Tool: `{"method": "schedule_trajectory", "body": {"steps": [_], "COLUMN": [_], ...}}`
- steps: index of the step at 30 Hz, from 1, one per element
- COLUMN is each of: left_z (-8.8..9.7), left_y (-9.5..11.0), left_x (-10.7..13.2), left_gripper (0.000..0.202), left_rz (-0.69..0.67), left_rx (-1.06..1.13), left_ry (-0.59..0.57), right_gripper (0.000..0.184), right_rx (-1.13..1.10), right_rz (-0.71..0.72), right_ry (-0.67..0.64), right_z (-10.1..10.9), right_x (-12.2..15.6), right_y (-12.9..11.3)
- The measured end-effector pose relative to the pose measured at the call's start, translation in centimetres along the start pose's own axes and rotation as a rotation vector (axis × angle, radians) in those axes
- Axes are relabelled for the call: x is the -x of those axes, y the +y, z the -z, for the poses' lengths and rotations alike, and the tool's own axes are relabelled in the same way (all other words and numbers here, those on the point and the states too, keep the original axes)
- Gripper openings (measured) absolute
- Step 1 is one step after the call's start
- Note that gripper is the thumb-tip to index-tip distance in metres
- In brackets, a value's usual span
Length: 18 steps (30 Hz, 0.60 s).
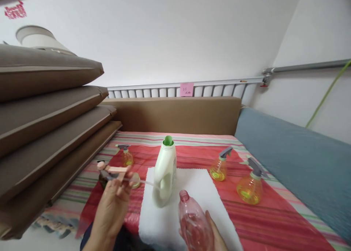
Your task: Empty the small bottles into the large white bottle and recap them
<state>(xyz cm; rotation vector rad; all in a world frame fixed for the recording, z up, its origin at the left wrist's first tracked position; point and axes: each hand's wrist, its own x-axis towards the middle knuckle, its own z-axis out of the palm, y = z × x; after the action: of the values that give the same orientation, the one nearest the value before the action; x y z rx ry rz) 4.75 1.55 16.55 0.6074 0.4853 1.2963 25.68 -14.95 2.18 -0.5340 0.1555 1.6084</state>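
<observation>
My left hand (113, 201) is closed on a pinkish spray nozzle (116, 169), raised at the left with its thin clear tube pointing right. My right hand (216, 232) wraps around a clear pink bottle (193, 218), its neck uncapped and tilted slightly away. Between the hands, a pale green jug (164, 174) with a handle stands upright on a white mat (203, 185); its mouth is bright green. Behind my left hand sits a small round pale cap (135, 179). A dark object beside that hand is partly hidden.
Two spray bottles with yellow liquid, a nearer one (250, 189) and a farther one (218, 168), stand at right. A smaller spray bottle (127, 156) stands at left. Stacked brown cushions (52, 126) rise on the left; a blue-grey padded edge (296, 156) borders the right. Red sheeting (257, 221) covers striped cloth.
</observation>
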Motion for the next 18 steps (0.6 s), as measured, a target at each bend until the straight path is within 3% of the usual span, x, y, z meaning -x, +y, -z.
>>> {"method": "schedule_trajectory", "body": {"steps": [4,7,9,11,14,18], "left_z": [6.6,11.7,13.8,14.7,14.5,14.2], "left_y": [0.5,-1.2,-2.5,-3.5,-4.1,-4.3], "left_x": [-3.4,-5.5,-6.3,-6.7,-6.8,-6.7], "left_gripper": [0.025,0.033,0.032,0.029,0.027,0.029], "left_rz": [0.120,0.166,0.213,0.276,0.340,0.388], "left_rx": [0.024,0.045,0.075,0.103,0.123,0.097], "left_ry": [0.215,0.290,0.322,0.324,0.357,0.448], "right_gripper": [0.042,0.035,0.034,0.034,0.035,0.030], "right_rx": [0.075,0.177,0.258,0.338,0.435,0.503], "right_rz": [0.197,0.379,0.453,0.515,0.583,0.660], "right_ry": [0.155,0.185,0.155,0.133,0.118,0.163], "right_z": [-1.8,-5.1,-7.8,-10.6,-14.2,-17.4], "right_x": [1.3,1.9,1.9,1.8,1.3,0.5], "right_y": [-3.2,-6.4,-8.7,-10.7,-13.2,-15.2]}}
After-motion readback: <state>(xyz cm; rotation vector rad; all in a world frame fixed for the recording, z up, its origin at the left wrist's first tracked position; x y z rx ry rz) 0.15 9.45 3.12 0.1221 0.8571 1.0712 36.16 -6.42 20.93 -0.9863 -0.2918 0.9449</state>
